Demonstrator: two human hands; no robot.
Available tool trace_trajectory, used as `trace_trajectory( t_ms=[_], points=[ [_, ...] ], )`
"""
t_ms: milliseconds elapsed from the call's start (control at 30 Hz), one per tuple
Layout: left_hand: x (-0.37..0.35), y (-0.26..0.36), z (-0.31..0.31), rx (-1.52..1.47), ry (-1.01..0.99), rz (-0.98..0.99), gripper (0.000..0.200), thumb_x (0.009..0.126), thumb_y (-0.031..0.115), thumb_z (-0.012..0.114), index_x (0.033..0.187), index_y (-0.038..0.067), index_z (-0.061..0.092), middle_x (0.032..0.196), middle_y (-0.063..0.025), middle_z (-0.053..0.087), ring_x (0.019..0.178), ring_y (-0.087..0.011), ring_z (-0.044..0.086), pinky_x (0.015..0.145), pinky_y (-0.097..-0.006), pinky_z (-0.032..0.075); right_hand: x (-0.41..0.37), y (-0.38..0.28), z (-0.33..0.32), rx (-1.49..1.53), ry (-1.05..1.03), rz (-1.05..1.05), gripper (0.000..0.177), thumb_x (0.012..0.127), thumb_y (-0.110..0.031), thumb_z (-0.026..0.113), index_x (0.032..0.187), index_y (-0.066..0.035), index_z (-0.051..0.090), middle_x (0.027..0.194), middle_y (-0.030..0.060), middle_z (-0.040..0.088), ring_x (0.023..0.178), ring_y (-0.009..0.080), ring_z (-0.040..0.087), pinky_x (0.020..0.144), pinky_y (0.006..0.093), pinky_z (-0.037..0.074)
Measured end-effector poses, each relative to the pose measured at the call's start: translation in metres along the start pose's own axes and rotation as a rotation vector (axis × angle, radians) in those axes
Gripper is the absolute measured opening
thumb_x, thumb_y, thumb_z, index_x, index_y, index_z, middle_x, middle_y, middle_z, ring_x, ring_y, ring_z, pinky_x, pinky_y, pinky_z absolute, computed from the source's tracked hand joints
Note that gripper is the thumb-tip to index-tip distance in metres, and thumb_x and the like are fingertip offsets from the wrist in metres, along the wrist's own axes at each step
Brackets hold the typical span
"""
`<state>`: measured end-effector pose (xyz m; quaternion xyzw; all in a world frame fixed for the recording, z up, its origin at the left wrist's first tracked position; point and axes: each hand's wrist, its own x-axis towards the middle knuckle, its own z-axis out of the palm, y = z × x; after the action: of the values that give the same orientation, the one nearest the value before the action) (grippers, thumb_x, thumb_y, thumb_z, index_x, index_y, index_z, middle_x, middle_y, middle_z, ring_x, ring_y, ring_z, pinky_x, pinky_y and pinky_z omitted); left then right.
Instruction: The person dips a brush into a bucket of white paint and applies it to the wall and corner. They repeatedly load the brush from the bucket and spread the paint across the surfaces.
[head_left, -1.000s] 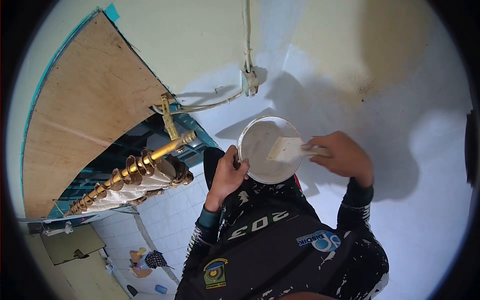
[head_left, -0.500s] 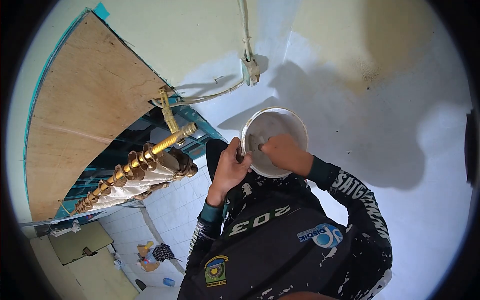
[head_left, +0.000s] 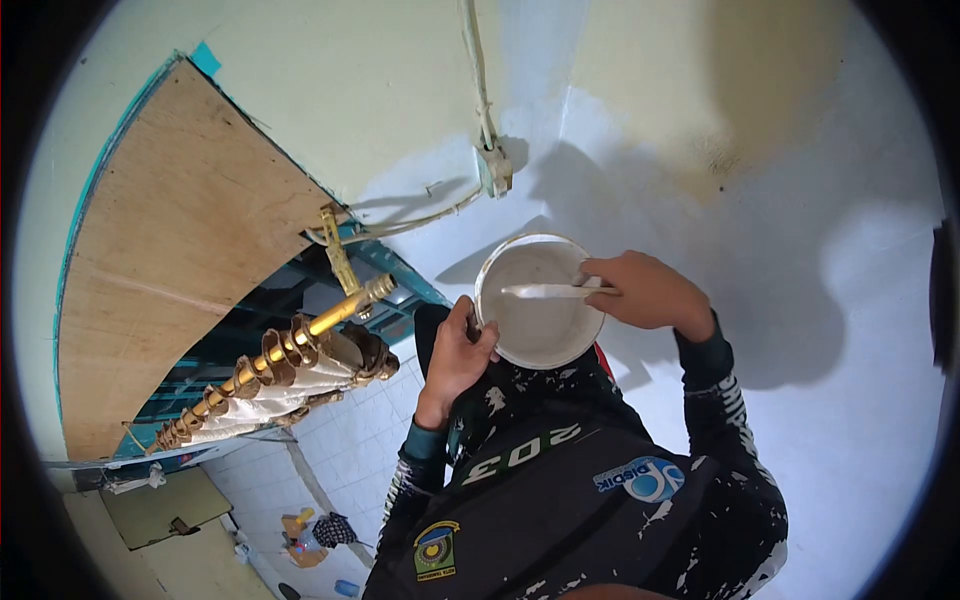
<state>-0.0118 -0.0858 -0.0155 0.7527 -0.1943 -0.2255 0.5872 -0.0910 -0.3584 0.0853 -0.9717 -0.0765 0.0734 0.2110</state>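
My left hand [head_left: 460, 355] is closed on the near-left rim of a round white bucket [head_left: 487, 268], thumb at the edge. Pale greyish-white paint coats the inside of the bucket. From the right, my right hand [head_left: 648, 290] reaches over the opposite rim, its fingers wrapped round the handle end of a slim paintbrush [head_left: 545, 291]. The brush is covered in white and points left across the bucket's opening.
Left of me, a gold curtain rod [head_left: 340, 315] carries a bunched curtain [head_left: 270, 390] near a plywood panel [head_left: 170, 260]. Cables run to a socket box [head_left: 494, 170] on the partly painted wall. Small items [head_left: 305, 535] lie on the tiled floor below.
My right hand has drawn back from inside the bucket to its right rim, bringing the paintbrush into sight. The left hand keeps its hold on the rim.
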Motion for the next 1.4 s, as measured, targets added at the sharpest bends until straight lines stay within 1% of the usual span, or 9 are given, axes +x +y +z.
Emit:
trace_trajectory(
  t_ms=[67,300,500,667,767,867,933,1133,1400],
  points=[
    [0.001,-0.002,0.0,-0.007,-0.001,0.015,0.018,0.094,0.007,0.065,0.091,-0.002,0.049,0.068,-0.0097,0.062,0.056,-0.0162,0.067,0.052,-0.0303,0.05,-0.011,-0.003,-0.032,0.487,-0.167,0.301,0.022,0.098,-0.016,0.061,0.116,-0.004,0.065,0.071,0.0085,0.068,0.05,0.0167,0.062,0.048,0.0323,0.048],
    [0.004,-0.006,0.0,-0.013,0.003,0.035,0.019,0.094,0.008,0.065,0.09,-0.001,0.048,0.067,-0.0087,0.06,0.056,-0.0163,0.066,0.051,-0.0304,0.05,-0.039,0.039,0.004,1.065,-0.065,0.273,0.024,0.104,-0.017,0.053,0.118,0.001,0.061,0.069,0.007,0.064,0.046,0.0114,0.053,0.044,0.025,0.04],
    [0.006,-0.01,-0.001,-0.036,0.011,-0.009,0.016,0.094,0.007,0.065,0.093,-0.002,0.051,0.069,-0.0094,0.062,0.057,-0.0161,0.067,0.053,-0.03,0.051,-0.025,0.038,0.028,1.641,0.344,0.244,0.025,0.103,-0.013,0.051,0.124,-0.001,0.057,0.077,0.0122,0.063,0.045,0.0117,0.049,0.042,0.0265,0.038],
    [0.005,-0.006,-0.001,-0.008,-0.008,-0.016,0.014,0.095,0.007,0.064,0.095,-0.003,0.053,0.073,-0.0091,0.064,0.059,-0.0153,0.067,0.055,-0.0298,0.052,0.038,0.06,0.024,1.169,0.805,0.134,0.029,0.098,-0.007,0.058,0.127,-0.002,0.058,0.083,0.011,0.065,0.051,0.0125,0.053,0.048,0.0288,0.044],
    [0.002,0.001,0.001,-0.019,-0.015,0.0,0.015,0.096,0.007,0.064,0.095,-0.003,0.053,0.073,-0.0091,0.064,0.059,-0.0151,0.067,0.055,-0.0297,0.052,0.079,0.083,0.031,0.522,1.113,-0.001,0.032,0.096,-0.006,0.064,0.128,-0.001,0.06,0.087,0.0091,0.066,0.065,0.01,0.059,0.057,0.0247,0.045],
    [0.0,-0.002,0.001,0.01,-0.011,-0.033,0.015,0.096,0.007,0.064,0.095,-0.003,0.053,0.074,-0.0094,0.065,0.06,-0.0151,0.067,0.055,-0.0296,0.052,0.108,0.092,0.023,0.562,1.061,0.179,0.031,0.094,-0.006,0.064,0.124,0.003,0.063,0.096,0.0158,0.07,0.087,0.0213,0.068,0.078,0.0344,0.054],
    [-0.001,-0.003,0.001,-0.006,-0.009,-0.027,0.016,0.096,0.007,0.064,0.095,-0.003,0.053,0.075,-0.0095,0.065,0.06,-0.0152,0.068,0.055,-0.0295,0.052,0.134,0.113,0.031,0.393,1.26,-0.082,0.03,0.094,-0.006,0.064,0.122,0.003,0.064,0.104,0.0206,0.07,0.094,0.0311,0.07,0.081,0.0383,0.054],
    [-0.001,-0.005,0.0,-0.027,-0.019,-0.005,0.016,0.096,0.008,0.064,0.096,-0.003,0.052,0.076,-0.0096,0.065,0.061,-0.0154,0.068,0.056,-0.0294,0.053,0.162,0.151,0.089,0.303,1.09,0.056,0.031,0.091,-0.005,0.063,0.12,0.002,0.065,0.105,0.0244,0.067,0.093,0.0433,0.065,0.082,0.0455,0.053],
    [0.003,-0.007,0.002,-0.011,-0.014,-0.008,0.016,0.096,0.007,0.064,0.096,-0.003,0.052,0.075,-0.01,0.064,0.061,-0.0157,0.068,0.055,-0.0296,0.052,0.13,0.167,0.143,0.244,0.834,0.267,0.036,0.088,-0.007,0.064,0.124,0.001,0.066,0.112,0.0284,0.068,0.1,0.0429,0.068,0.087,0.0449,0.054]
  ],
)
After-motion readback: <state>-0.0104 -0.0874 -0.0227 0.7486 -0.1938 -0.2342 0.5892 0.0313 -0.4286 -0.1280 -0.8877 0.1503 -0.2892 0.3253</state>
